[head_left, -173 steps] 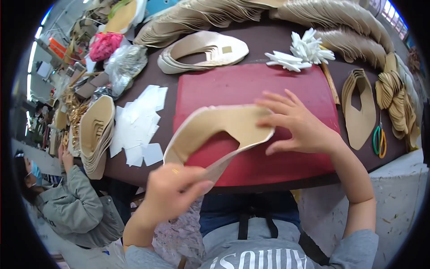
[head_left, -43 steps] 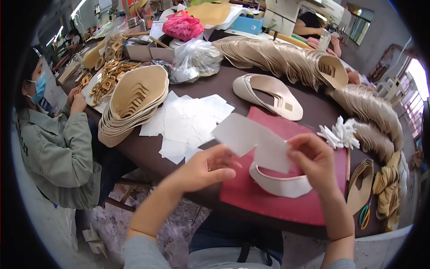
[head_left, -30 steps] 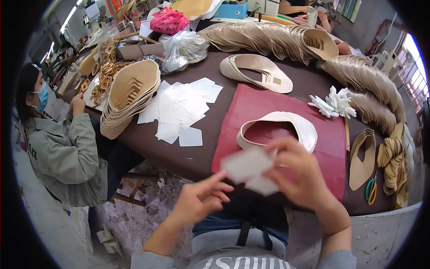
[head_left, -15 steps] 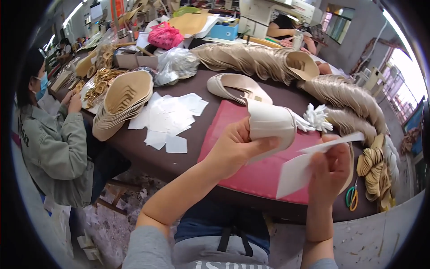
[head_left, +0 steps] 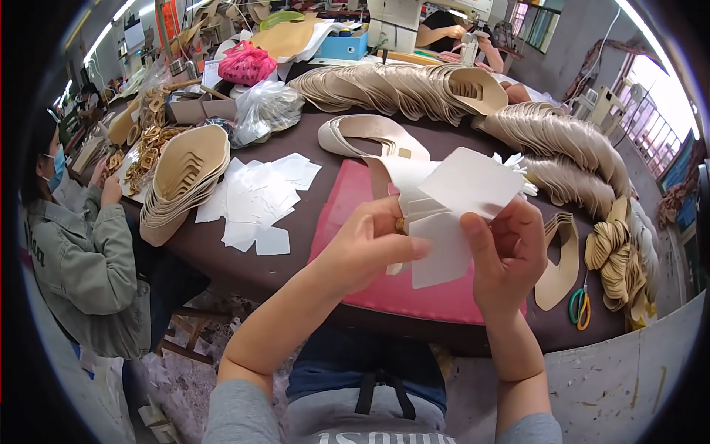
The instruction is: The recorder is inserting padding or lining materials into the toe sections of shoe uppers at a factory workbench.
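My left hand [head_left: 370, 240] is closed on a cream shoe upper [head_left: 403, 174], held up over the red mat [head_left: 336, 214]. Against the upper, my right hand [head_left: 510, 251] pinches two thin white patches [head_left: 473, 177] between thumb and fingers. One patch slants upward; the other hangs down near my left thumb and covers part of the upper. Behind my hands, more beige uppers [head_left: 403, 140] lie nested on the table. A white bundle with finger-like ends [head_left: 523, 172] is partly hidden behind the patches.
Loose white patches [head_left: 255, 196] and nested beige uppers [head_left: 185, 170] lie left. Long rows of uppers [head_left: 377, 89] curve along the back and right. Scissors [head_left: 580, 307] lie by the right edge, near another beige upper [head_left: 560, 263]. A masked person [head_left: 85, 259] sits at left.
My right hand has brought the white patches leftward against the upper, and they now overlap it. My left hand has shifted slightly left in view. The upper at right is more exposed.
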`<state>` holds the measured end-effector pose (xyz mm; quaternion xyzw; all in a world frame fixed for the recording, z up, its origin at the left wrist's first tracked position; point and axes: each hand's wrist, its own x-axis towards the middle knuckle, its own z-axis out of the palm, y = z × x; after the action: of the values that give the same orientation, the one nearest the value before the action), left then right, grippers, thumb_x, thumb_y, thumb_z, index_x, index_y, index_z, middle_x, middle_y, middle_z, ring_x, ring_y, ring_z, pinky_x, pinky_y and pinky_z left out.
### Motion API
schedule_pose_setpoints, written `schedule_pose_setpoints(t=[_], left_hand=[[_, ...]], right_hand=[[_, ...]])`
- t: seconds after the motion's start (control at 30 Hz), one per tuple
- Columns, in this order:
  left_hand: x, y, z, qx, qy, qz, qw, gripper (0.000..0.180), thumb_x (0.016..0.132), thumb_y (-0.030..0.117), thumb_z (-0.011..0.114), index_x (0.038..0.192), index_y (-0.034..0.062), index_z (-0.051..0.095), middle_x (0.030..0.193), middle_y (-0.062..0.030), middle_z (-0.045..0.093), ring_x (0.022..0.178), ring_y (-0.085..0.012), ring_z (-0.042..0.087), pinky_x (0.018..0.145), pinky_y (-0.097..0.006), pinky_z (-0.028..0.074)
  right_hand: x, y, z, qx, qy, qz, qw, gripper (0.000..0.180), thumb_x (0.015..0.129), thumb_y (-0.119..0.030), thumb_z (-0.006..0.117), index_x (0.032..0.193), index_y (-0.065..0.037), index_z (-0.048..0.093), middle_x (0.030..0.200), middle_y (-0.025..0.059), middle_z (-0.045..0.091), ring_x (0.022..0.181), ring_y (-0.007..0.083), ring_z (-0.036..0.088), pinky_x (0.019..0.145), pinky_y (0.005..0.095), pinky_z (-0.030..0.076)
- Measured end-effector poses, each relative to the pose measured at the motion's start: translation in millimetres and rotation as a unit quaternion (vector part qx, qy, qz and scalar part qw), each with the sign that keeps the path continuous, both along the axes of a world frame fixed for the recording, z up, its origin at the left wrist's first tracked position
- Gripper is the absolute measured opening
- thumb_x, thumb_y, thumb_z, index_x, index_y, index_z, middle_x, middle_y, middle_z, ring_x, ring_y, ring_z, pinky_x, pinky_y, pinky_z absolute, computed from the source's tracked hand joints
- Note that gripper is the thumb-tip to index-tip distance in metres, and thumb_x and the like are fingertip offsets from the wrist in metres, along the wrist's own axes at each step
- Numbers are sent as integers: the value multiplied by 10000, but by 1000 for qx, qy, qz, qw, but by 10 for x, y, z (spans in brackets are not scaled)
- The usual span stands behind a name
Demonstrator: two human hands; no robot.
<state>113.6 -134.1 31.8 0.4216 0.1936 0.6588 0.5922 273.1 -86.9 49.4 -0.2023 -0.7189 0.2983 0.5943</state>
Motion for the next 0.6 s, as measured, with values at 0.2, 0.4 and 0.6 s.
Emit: schedule_pose_setpoints(t=[0.2,0.4,0.6], left_hand=[[102,-46,56,-69,102,122,985,198,846,152,696,943,-19,672,748,-32,662,569,-37,526,473,-149,371],[170,-98,61,-42,195,161,967,167,850,147,702,864,-17,675,685,-5,630,553,-28,500,456,-163,362],[153,7,165,-62,278,138,948,159,854,144,701,843,-13,674,652,8,603,540,-27,477,449,-167,348]], right_hand=[[33,20,37,35,-33,-2,999,312,764,-12,716,1044,-12,579,786,42,630,595,99,537,552,207,456],[230,249,610,114,-220,81,965,278,677,-1,740,935,-1,635,800,23,635,609,103,519,579,213,443],[142,500,1026,123,-437,171,874,190,668,-36,759,833,-7,670,828,32,654,635,117,529,596,223,440]])
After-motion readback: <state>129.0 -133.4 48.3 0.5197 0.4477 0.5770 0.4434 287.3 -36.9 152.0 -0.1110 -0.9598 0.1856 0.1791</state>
